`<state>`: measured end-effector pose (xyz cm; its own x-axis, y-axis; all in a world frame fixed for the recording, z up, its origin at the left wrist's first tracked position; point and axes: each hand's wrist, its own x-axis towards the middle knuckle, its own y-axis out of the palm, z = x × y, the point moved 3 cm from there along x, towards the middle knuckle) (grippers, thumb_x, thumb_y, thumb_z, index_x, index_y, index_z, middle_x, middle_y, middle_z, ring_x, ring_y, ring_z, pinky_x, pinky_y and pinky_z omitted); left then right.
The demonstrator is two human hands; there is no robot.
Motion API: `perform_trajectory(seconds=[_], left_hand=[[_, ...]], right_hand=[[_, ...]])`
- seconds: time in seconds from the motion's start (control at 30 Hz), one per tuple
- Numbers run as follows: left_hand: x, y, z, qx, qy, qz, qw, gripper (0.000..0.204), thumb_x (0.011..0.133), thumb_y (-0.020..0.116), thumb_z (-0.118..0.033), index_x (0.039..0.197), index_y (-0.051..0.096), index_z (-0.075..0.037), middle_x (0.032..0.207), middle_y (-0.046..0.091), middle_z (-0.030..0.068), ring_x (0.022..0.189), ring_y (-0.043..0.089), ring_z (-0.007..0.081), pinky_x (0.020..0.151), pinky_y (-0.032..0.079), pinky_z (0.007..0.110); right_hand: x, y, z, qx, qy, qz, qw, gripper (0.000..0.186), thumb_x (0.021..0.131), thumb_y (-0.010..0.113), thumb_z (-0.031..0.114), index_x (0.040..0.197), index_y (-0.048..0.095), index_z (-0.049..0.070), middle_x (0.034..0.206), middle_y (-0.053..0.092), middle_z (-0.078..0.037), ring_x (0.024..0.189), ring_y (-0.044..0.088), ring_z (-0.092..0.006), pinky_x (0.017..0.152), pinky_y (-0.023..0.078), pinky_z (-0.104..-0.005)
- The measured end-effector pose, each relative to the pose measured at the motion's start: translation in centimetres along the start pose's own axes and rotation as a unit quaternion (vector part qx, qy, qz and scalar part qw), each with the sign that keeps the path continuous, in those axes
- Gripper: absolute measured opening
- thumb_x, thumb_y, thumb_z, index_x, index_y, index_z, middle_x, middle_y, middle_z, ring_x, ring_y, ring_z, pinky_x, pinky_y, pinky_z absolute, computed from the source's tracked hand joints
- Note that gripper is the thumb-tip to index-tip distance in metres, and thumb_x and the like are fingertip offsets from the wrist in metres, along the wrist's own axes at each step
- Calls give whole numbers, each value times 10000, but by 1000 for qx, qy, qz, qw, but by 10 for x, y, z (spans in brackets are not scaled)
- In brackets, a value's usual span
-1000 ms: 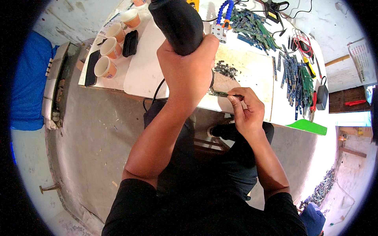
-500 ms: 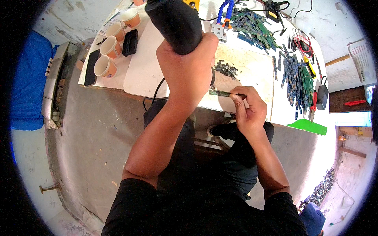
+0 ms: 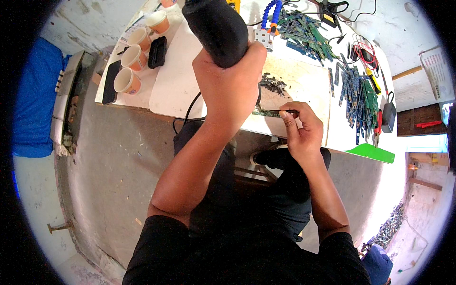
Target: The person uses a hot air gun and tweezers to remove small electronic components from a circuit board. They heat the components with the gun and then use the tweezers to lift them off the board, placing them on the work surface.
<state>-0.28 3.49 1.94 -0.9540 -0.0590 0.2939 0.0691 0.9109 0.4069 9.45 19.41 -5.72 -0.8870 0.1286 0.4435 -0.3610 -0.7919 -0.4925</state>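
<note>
My left hand [image 3: 228, 90] is closed around a thick black hot-air gun [image 3: 216, 35], held upright over the table's front edge. Its lower end is mostly hidden behind that hand. My right hand [image 3: 304, 130] pinches dark tweezers [image 3: 289, 112] between thumb and fingers, their tips pointing left. Under the tips lies a narrow green circuit board strip [image 3: 270, 115], near the front edge of a light work board [image 3: 308, 85]. Just beyond it sits a loose pile of small black chips [image 3: 274, 84]. Whether the tips touch the strip I cannot tell.
Piles of circuit board strips [image 3: 358, 97] lie right and at the back [image 3: 308, 35]. Paper cups [image 3: 127, 81], a phone [image 3: 111, 81] and a black tray [image 3: 157, 52] stand left. A blue jointed hose [image 3: 270, 14] rises behind. Red-handled pliers [image 3: 378, 124] lie near a green sheet [image 3: 373, 153].
My left hand and the hot-air gun have shifted slightly right and nearer. My right hand has moved a little up, the tweezers staying over the strip.
</note>
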Motion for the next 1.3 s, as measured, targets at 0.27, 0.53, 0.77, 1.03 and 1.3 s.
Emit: perform_trajectory(seconds=[0.27, 0.53, 0.77, 1.03, 1.3], left_hand=[[1, -1, 1, 10, 4, -2, 1000, 106, 822, 623, 52, 768, 574, -25, 585, 542, 28, 512, 519, 125, 547, 417, 271], [0, -1, 0, 10, -1, -17, 1000, 118, 838, 622, 48, 765, 568, -28, 581, 534, 26, 509, 518, 126, 548, 415, 274], [0, -1, 0, 1, -3, -19, 1000, 133, 841, 617, 53, 757, 557, -30, 580, 531, 30, 506, 511, 127, 541, 408, 280], [1, -1, 0, 1, -5, -15, 1000, 139, 843, 620, 42, 750, 551, -34, 581, 530, 30, 508, 514, 130, 539, 411, 284], [1, -3, -1, 9, 10, -24, 1000, 130, 842, 626, 35, 757, 558, -36, 596, 542, 36, 519, 524, 133, 550, 425, 286]], right_hand=[[3, 0, 4, -28, -12, 15, 999, 86, 906, 688, -7, 987, 661, -4, 955, 685, -132, 836, 649, -238, 756, 518, -314], [7, 2, 16, -72, -36, 9, 997, 128, 852, 714, -10, 962, 651, 9, 931, 671, -157, 862, 645, -351, 758, 525, -407], [11, 2, 20, -78, -40, 20, 996, 113, 860, 706, -8, 954, 644, 2, 915, 661, -168, 850, 639, -359, 744, 520, -416], [15, 3, 22, -84, -28, 33, 995, 98, 867, 704, 7, 946, 648, -4, 909, 659, -178, 850, 640, -368, 744, 520, -422], [16, 1, 22, -82, -31, 26, 996, 108, 868, 709, 15, 967, 665, 13, 919, 667, -172, 862, 647, -365, 746, 526, -419]])
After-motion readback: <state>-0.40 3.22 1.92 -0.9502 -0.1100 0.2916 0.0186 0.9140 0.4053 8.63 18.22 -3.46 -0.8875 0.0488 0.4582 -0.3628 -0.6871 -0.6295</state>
